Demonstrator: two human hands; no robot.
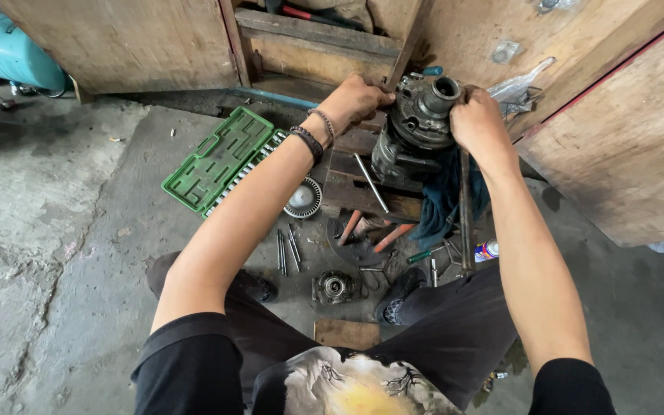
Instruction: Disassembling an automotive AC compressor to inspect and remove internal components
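— Compressor body (416, 127), the greasy round metal unit, stands on end on the dark wooden pallet (363, 196), against the plywood bench; both your hands are on it.

— How am I holding it?

— Your left hand (353, 100) curls its fingers over the top left edge, thumb toward the hub. Your right hand (476, 121) wraps closed around the right rim. Both grip the housing itself.

— Will it handle easily?

— Probably not. It looks like solid cast metal, so judge it heavy and rigid, and the oily film should make it slippery. Hold the broad rim or the body below it, not the narrow centre nose (441, 91), which gives little purchase.

— What about the containers?

— The green socket case (220, 157) lies open on the concrete to your left; the lid half shows empty moulded slots, and a row of sockets sits along the other half. A small spray can (488, 249) lies near your right knee, beside loose tools and a blue rag (443, 196).
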